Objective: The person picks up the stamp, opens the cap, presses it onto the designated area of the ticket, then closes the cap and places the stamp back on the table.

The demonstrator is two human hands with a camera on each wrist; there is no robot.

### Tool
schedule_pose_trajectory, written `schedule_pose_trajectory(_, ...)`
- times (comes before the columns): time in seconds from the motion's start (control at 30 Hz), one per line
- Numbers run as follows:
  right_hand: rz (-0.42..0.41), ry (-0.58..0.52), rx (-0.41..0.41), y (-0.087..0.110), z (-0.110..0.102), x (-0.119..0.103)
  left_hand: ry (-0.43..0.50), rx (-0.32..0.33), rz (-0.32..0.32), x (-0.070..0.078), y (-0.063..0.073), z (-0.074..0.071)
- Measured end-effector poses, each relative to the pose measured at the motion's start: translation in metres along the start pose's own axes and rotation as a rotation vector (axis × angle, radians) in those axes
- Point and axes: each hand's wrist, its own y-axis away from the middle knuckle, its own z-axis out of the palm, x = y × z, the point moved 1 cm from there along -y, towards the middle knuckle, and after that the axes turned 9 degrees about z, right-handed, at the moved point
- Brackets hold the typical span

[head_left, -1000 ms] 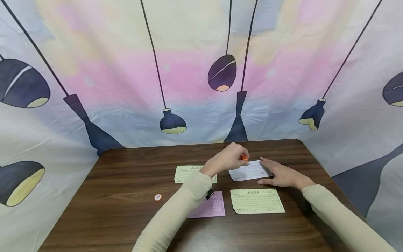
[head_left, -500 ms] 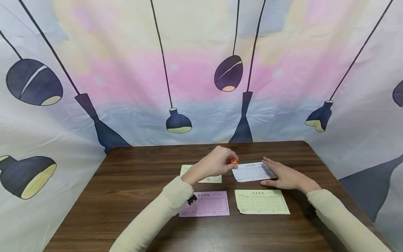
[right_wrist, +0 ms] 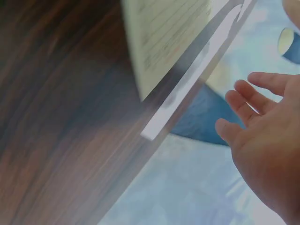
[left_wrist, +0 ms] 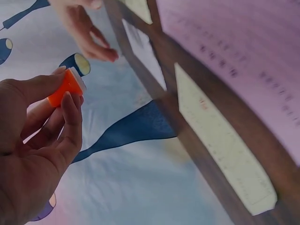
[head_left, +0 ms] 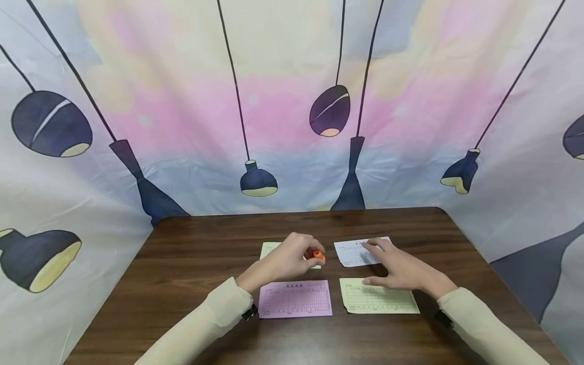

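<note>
While I watch the feeds from afar, I have the left hand [head_left: 292, 255] pinching a small orange stamp [left_wrist: 70, 86] between thumb and fingertips, its white end pointing away from the palm. In my head view that hand covers much of the far-left green form [head_left: 268, 249]; the left wrist view shows me the stamp held in the air.

The right hand [head_left: 403, 266] is spread loosely, fingers parted and thumb out, with nothing in its grasp. Seen from the head, its fingers overlap the white form [head_left: 353, 253] at the far right, and its thumb crosses the top edge of the near-right green form [head_left: 380, 303]. From the right wrist I make it raised off the paper.

The pink form [head_left: 295, 299] lies flat at the near left, just beside the near-right green form, so the four make two rows on the wood-grain table [head_left: 201, 248]. Both arms wear cream sleeves [head_left: 191, 319]. Behind the table I see a pastel cloth backdrop [head_left: 182, 76] printed with dark pendant lamps [head_left: 258, 178].
</note>
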Motion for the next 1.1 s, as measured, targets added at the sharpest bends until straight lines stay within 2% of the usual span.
schedule_pose_trajectory(0.13, -0.042, -0.008, -0.020, 0.003, 0.003, -0.016, 0.013, 0.008, -0.001, 0.001, 0.012, 0.009)
schedule_pose_trajectory(0.33, -0.137, -0.010, -0.007, 0.006, 0.006, -0.035, 0.010, 0.014, -0.003, 0.003, 0.022, 0.017)
schedule_pose_trajectory(0.53, -0.173, 0.000, -0.084, 0.009, 0.017, -0.052, 0.020, -0.023, -0.023, 0.004, 0.034, 0.023)
schedule_pose_trajectory(0.67, -0.192, -0.004, -0.135, 0.011, 0.023, -0.061, 0.024, -0.040, -0.022, 0.004, 0.038, 0.028)
schedule_pose_trajectory(0.9, -0.316, 0.041, -0.127, 0.011, 0.034, -0.072, 0.017, -0.077, -0.029, 0.004, 0.045, 0.036)
schedule_pose_trajectory(1.1, -0.372, 0.078, -0.153, 0.010, 0.041, -0.081, 0.047, -0.086, -0.049, 0.004, 0.050, 0.042)
